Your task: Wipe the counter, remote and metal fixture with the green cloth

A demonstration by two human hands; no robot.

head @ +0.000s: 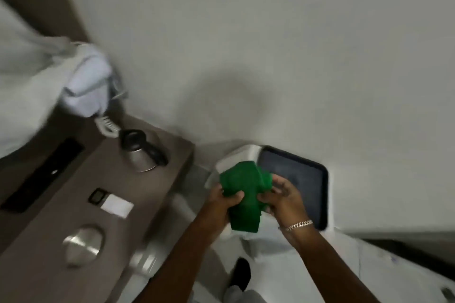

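Note:
Both my hands hold the green cloth (242, 194) bunched in front of me, right of the brown counter (73, 204). My left hand (222, 202) grips its left side with the thumb on top; my right hand (283, 198), with a silver bracelet at the wrist, pinches its right side. A long black remote (43, 174) lies on the counter's left part. A round brushed-metal fixture (82, 245) sits in the counter near its front. The view is blurred.
A steel kettle with a black lid and handle (142, 152) stands at the counter's far end. A small black square and a white card (115, 205) lie mid-counter. A white bin with a dark tray-like lid (295, 179) stands behind the cloth. White fabric (37, 76) hangs at the left.

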